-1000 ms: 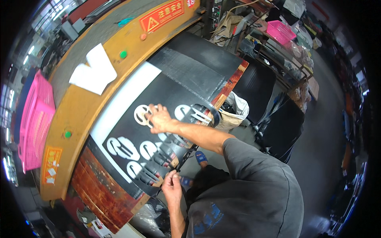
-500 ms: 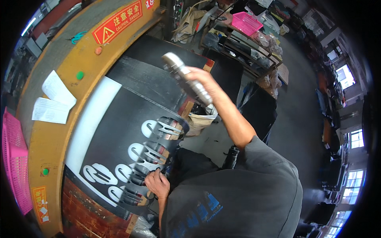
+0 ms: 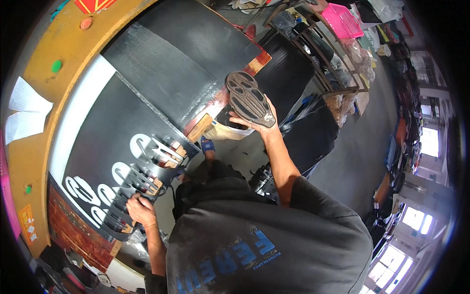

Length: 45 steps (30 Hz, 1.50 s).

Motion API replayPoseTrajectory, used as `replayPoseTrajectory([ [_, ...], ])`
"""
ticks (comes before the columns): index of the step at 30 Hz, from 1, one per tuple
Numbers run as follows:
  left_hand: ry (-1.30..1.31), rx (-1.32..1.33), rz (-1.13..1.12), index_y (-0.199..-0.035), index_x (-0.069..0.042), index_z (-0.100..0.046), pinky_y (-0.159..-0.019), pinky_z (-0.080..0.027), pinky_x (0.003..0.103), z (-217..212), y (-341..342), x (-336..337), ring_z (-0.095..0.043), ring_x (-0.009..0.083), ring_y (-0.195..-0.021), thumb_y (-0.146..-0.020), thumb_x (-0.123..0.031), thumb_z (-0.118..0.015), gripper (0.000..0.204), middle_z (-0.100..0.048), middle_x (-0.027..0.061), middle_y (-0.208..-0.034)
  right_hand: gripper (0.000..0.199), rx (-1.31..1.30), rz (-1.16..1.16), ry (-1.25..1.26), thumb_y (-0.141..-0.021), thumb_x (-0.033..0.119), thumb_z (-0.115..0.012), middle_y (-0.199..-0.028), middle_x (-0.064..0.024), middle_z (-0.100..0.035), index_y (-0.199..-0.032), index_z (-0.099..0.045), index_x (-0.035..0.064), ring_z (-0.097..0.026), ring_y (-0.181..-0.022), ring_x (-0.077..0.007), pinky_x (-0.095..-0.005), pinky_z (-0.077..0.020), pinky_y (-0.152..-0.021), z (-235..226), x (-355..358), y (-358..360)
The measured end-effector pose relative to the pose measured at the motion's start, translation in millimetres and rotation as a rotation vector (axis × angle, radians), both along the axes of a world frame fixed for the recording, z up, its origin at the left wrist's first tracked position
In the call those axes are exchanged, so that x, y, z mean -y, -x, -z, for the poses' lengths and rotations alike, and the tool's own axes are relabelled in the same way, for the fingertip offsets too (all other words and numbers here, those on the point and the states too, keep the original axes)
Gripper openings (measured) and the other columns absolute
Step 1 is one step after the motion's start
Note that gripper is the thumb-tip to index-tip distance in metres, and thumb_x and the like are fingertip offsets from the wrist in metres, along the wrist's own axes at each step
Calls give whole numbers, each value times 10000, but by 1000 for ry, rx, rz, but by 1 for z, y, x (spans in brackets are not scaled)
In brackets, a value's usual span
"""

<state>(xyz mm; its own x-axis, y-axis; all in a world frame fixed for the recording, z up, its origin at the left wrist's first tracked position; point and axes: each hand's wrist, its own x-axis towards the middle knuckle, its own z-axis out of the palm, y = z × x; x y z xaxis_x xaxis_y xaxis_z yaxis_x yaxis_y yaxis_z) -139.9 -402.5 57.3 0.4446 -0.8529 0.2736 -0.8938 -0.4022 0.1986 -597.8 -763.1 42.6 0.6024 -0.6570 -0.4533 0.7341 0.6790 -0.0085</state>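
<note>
Fingers of right hand curled under the near edge of a dark brown, sole-shaped rubber piece with moulded tread, held raised and tilted, tread face toward the camera, over the gap between the press bed and the rack beyond. Left hand closed on the lower end of the black flat sheet with sole-shaped cut-outs, lying on the black press bed; fingers wrapped over the edge, grip narrow.

Handling, judged: sole piece light, flexible rather than stiff, matte and unlikely to slip; safe hold at heel or toe edge, pinched between thumb and fingers, as presently done. Cut sheet limp and thin, with narrow bridges between cut-outs liable to tear; best taken by the solid margin, with support from both ends.

Containers: tan cardboard box or sack directly beneath the raised sole piece, mouth open; contents largely hidden by the hand, possibly more cut pieces. Pink plastic basket at top right on a dark metal rack; contents not discernible. 2 white paper sheets resting on the yellow machine frame.
</note>
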Motion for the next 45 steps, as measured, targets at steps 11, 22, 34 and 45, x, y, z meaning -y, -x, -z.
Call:
replayPoseTrajectory([
  [11,-57,100,-58,-1089,-94,-675,-772,-509,496,5,3,1,-621,374,-863,-941,-65,-656,153,-637,135,-919,888,33,-56,5,-1049,703,-510,-1643,-350,-428,-1656,-420,61,-407,-1444,-688,-829,-356,-1150,-7,22,24],
  [22,4,124,-114,-1075,-137,-684,-737,-505,479,8,9,1,-613,344,-839,-866,-71,-707,220,-613,105,-903,908,53,-231,-8,-1021,729,-518,-1642,-272,-479,-1650,-447,78,-392,-1478,-652,-766,-402,-1166,-27,11,14],
  [34,70,96,-145,-1037,-156,-714,-747,-496,462,6,14,2,-613,296,-874,-806,-150,-764,236,-594,57,-910,638,-588,-544,788,-952,317,-776,-1111,-209,-760,-1459,-574,-12,-791,-890,-303,-395,-651,-754,-106,84,-84],
  [45,169,91,-125,-988,-185,-702,-731,-505,455,18,10,3,-608,283,-873,-794,-192,-767,205,-578,42,-883,993,-1643,-994,1658,-870,479,-823,-1354,-342,-686,-1568,-457,-127,-652,-1314,-469,-453,-505,-1148,-73,13,-298],
])
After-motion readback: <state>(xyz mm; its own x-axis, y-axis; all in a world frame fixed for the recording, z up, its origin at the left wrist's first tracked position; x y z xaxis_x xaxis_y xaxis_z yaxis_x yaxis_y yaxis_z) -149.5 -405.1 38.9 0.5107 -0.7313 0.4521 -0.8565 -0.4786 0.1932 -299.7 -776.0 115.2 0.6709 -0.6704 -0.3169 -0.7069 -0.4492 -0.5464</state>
